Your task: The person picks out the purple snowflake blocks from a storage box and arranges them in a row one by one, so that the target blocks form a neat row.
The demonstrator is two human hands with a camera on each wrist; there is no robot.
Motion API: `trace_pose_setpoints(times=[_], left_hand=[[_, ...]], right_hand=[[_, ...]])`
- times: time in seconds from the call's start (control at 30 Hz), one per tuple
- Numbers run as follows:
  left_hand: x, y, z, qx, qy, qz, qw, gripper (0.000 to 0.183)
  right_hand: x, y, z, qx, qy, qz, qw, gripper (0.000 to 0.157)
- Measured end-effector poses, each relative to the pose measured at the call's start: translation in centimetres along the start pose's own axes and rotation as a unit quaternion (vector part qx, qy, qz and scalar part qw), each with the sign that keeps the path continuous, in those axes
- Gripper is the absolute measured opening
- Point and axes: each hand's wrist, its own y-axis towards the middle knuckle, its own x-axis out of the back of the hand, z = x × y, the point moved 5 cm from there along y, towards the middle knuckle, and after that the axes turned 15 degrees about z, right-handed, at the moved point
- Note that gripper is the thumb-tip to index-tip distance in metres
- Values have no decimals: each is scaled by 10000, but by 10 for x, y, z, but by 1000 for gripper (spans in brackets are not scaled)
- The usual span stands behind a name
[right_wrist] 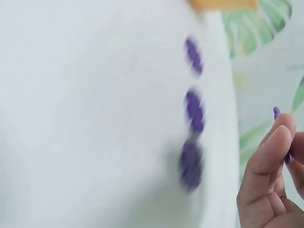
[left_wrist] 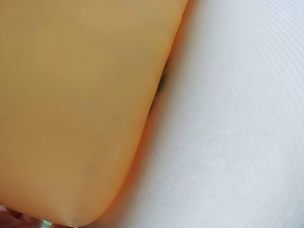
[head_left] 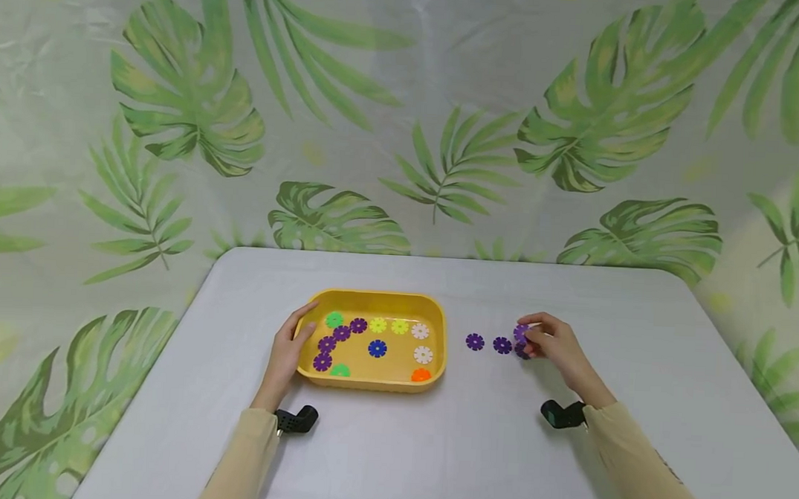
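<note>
My left hand (head_left: pixel 288 347) grips the left end of a yellow plastic tray (head_left: pixel 437 370), its thumb over the rim. In the left wrist view the tray's side wall (left_wrist: pixel 80 104) fills the left, with a bit of fingers (left_wrist: pixel 16 219) at the bottom corner. Between thumb and fingertips, my right hand (head_left: pixel 556 346) pinches a purple snowflake disc (head_left: pixel 521 331), seen edge-on as a purple sliver (right_wrist: pixel 276 112) in the right wrist view. Below and left of that hand, three purple discs lie in a row on the table: a left one (head_left: pixel 475 342), a middle one (head_left: pixel 502 345) and a right one (right_wrist: pixel 191 165).
Inside the tray lie several more snowflake discs: purple (head_left: pixel 341 333), green (head_left: pixel 334 319), yellow (head_left: pixel 400 326), white (head_left: pixel 423 355), blue (head_left: pixel 377 348) and orange (head_left: pixel 421 375). A white cloth covers the table (head_left: pixel 391 450). Behind it hangs a leaf-patterned curtain (head_left: pixel 350 150).
</note>
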Motion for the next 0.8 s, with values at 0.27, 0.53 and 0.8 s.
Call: trace_pose_setpoints(times=[0.27,0.53,0.8], left_hand=[[0,-2,-4,57,-33,57,10000,40],[-7,-14,-32,203,10,130,9997,42],[-2,-6,-14,141,-146,77,9998,41]], right_hand=[[25,-19,-39,-831,-362,-369,9952,33],[27,-18,-33,-934,-1580,-552,9815,27],[-2,1,2,-341,-662,-552,9957,30]])
